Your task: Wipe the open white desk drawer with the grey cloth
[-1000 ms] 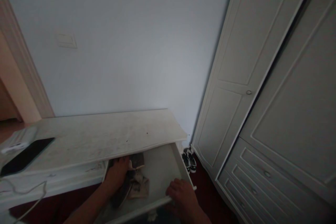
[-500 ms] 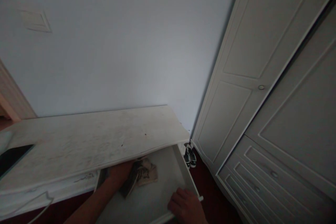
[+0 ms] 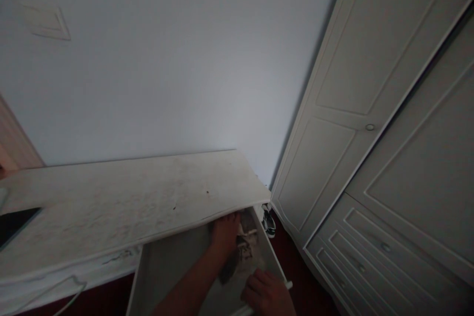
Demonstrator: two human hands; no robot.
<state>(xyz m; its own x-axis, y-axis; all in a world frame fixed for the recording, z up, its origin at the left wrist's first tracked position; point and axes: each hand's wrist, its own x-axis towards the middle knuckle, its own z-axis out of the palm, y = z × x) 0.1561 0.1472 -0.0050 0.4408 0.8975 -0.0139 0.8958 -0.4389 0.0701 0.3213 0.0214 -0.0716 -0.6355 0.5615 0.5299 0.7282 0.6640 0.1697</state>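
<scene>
Two hands, one drawer [image 3: 170, 261]: all in the lower middle of the frame, drawer pulled open.
Left hand [image 3: 226, 231]: reaching in from the bottom edge of the frame, back of the hand uppermost, against the left side of a crumpled bundle [image 3: 250, 256]; fingers in shadow close to the tabletop [image 3: 148, 197], so cannot tell whether gripping or only pressing.
Right hand [image 3: 265, 290]: bottom of the frame, right of centre, fingers bent at the drawer's front rim [image 3: 242, 311]; cannot tell how tightly closed.
Bundle's place: inside the drawer, toward its right side; pale folds with dark marks, darker strip at lower left; too dim to name exactly.
Weight: probably light, easy to shift one-handed.
Stiffness: likely soft and floppy, apt to fold under a push.
Slip: likely able to slide over the drawer floor, with loose parts liable to trail.
Fragility: probably slight; no need for delicate handling.
Best hold: a whole-hand gather around pale folds and dark strip together, rather than a pinch at one loose corner.
Beside the drawer: dark shoes [image 3: 269, 222] on the red floor, right of centre.
</scene>
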